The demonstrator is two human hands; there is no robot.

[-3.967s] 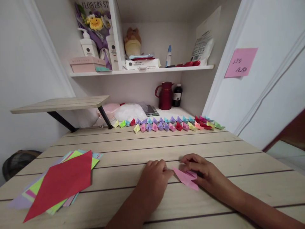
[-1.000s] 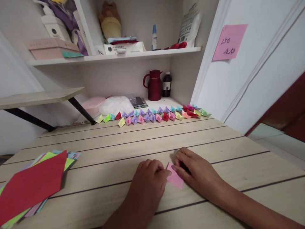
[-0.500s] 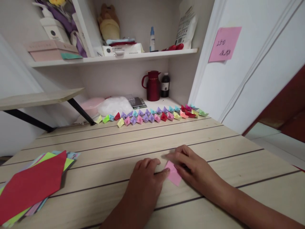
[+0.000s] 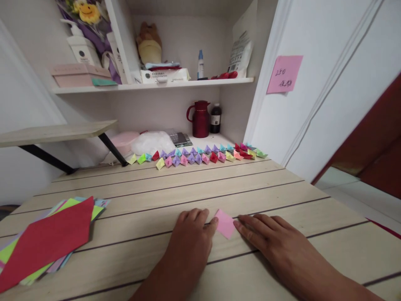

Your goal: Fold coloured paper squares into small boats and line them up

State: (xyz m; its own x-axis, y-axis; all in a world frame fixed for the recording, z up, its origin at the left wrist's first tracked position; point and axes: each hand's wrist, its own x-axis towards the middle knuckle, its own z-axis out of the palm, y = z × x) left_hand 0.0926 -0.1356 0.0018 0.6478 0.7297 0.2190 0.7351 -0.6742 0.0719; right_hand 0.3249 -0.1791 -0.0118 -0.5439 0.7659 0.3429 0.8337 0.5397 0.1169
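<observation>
A small folded square of pink paper (image 4: 224,224) lies flat on the wooden table, turned like a diamond. To its left rests my left hand (image 4: 191,238), fingers loosely bent on the tabletop and thumb tip touching the paper's left edge. On the other side, my right hand (image 4: 275,242) lies nearly flat with its fingers stretched out. Its thumb and index fingertips come close to the paper's right corner; whether they touch it I cannot tell. Neither hand is gripping anything.
A stack of coloured paper with a red sheet (image 4: 56,238) on top lies at the left. Two rows of small folded paper pieces (image 4: 198,158) line the table's back edge. Behind stand a dark red jug (image 4: 200,119) and a dark bottle (image 4: 216,117). A raised wooden shelf (image 4: 56,133) is at left.
My right hand has drawn back to the right off the pink paper and flattened out, uncovering the paper. My left hand has stayed nearly in place. The view has shifted slightly.
</observation>
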